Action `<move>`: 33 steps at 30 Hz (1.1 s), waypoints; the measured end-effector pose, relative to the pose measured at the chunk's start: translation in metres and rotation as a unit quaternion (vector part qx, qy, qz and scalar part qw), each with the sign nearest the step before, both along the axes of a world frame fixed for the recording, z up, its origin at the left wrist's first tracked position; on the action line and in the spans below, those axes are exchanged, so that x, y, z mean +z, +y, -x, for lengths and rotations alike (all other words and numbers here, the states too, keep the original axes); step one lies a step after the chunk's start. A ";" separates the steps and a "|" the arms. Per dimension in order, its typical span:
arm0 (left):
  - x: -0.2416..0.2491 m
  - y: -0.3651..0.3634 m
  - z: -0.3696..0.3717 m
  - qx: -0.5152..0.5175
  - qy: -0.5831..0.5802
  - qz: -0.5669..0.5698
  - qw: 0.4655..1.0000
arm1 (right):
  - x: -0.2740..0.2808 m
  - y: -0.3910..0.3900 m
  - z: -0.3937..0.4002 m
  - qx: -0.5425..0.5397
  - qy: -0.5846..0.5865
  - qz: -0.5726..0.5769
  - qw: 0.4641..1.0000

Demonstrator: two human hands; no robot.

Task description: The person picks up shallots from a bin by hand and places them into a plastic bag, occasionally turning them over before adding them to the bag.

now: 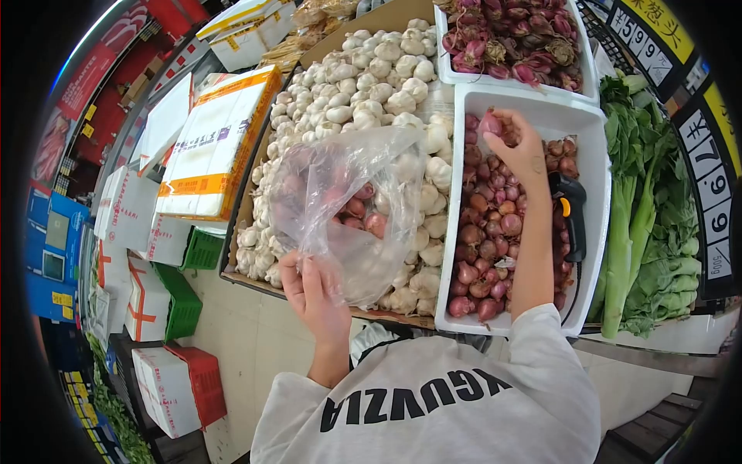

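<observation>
A clear plastic bag with several red shallots in it rests on the heap of white garlic. The bag's lower edge is pinched in my left hand. Over the white foam box of small shallots, my right hand holds one shallot between thumb and fingers. A black handheld scanner with an orange trigger lies on the shallots, to the right of my right forearm.
Another foam box of darker red shallots stands beyond. Leafy green vegetables and price signs are on the right. White foam boxes, a green crate and a red crate stand at the left.
</observation>
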State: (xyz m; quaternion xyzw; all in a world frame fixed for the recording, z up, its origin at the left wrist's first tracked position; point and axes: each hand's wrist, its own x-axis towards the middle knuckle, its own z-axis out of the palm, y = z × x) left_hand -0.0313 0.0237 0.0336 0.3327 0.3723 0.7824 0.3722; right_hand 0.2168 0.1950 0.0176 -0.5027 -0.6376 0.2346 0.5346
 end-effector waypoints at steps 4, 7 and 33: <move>0.002 0.003 -0.010 0.004 -0.008 0.007 1.000 | 0.043 -0.044 0.021 0.343 0.004 0.066 0.937; -0.003 0.002 -0.012 -0.015 -0.023 0.023 0.999 | 0.036 -0.053 0.070 0.404 -0.021 0.104 0.909; 0.005 0.021 -0.026 0.142 -0.049 0.107 0.983 | -0.019 -0.085 0.011 0.255 -0.490 0.237 0.800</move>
